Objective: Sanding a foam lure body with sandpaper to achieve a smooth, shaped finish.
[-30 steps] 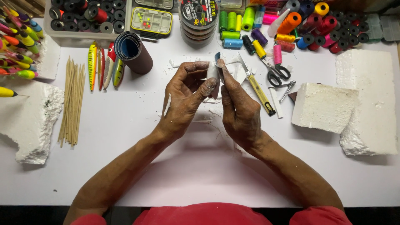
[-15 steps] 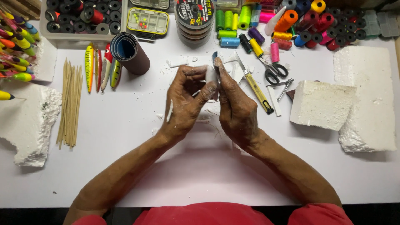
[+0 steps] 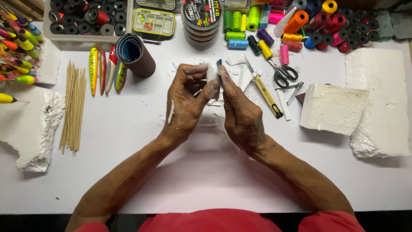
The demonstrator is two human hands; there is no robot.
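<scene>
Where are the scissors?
In the head view, the scissors lie on the white table up and to the right of the right hand, between the yellow utility knife and the thread spools.

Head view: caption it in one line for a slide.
Left hand pinches a small white foam piece while right hand presses a thin blade to it, above a white table.

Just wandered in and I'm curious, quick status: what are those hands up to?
Left hand pinching small white foam piece. Right hand pressing small blade to it. Yellow utility knife and scissors lie beside, nothing blocking.
</scene>
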